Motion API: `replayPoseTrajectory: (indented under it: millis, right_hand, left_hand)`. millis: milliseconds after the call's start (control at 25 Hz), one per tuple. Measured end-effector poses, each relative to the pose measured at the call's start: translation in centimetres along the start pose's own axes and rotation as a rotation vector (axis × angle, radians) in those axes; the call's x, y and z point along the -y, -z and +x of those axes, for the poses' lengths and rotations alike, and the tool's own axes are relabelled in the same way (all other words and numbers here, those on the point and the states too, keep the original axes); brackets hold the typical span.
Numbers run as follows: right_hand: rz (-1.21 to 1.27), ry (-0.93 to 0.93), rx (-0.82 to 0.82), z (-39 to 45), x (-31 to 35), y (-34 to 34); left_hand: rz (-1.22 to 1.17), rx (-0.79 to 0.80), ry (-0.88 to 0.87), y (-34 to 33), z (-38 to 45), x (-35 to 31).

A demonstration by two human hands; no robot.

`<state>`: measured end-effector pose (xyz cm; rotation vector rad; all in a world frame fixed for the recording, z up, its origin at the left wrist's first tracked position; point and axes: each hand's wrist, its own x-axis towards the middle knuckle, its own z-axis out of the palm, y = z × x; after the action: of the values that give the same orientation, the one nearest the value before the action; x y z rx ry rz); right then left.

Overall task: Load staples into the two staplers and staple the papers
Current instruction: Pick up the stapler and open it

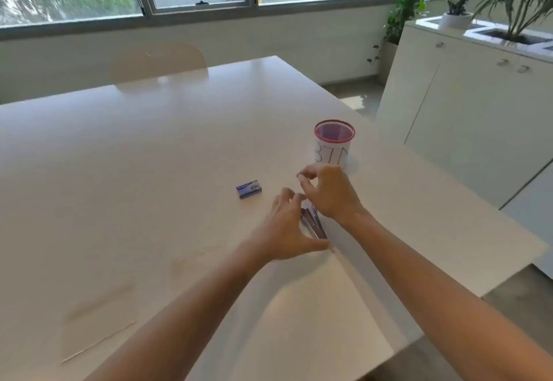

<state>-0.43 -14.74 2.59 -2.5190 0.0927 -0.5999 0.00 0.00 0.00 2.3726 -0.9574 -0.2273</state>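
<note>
Metal stapler (314,225) is steadied on the bench (149,171) by the curled left hand (287,231) at the paper (314,306) corner; the right hand (329,192) pinches, apparently, a staple strip, the box (249,189) kept near.

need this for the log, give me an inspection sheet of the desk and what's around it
surface: white table, paper sheets at the near edge
job's things: stapler under both hands, blue staple box lying apart to its left
clutter: red-rimmed cup, standing upright
grippers: left hand holds the stapler; right hand pinches something too small to tell
cables: nothing seen
surroundings: windows, chair, cabinet, potted plants
</note>
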Motion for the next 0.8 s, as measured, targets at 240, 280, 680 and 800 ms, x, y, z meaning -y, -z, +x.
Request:
replayPoseTrajectory:
  millis: [240,280,680,800]
  right_hand:
    - [-0.019,-0.266,0.083,-1.3,-0.2,-0.2]
    - [-0.011,-0.283,0.127,-1.2,-0.3,-0.1]
    - [0.486,-0.408,0.312,-0.1,0.4,-1.1]
    - [0.606,-0.33,0.236,-0.8,1.5,-1.7]
  left_hand:
    - [-0.011,-0.082,0.085,-0.9,-0.4,0.2]
    - [-0.041,-0.096,0.099,-0.9,-0.3,0.2]
    - [-0.21,-0.447,0.042,1.3,-0.1,1.1]
    - [-0.237,-0.572,-0.058,1.5,-0.5,0.9]
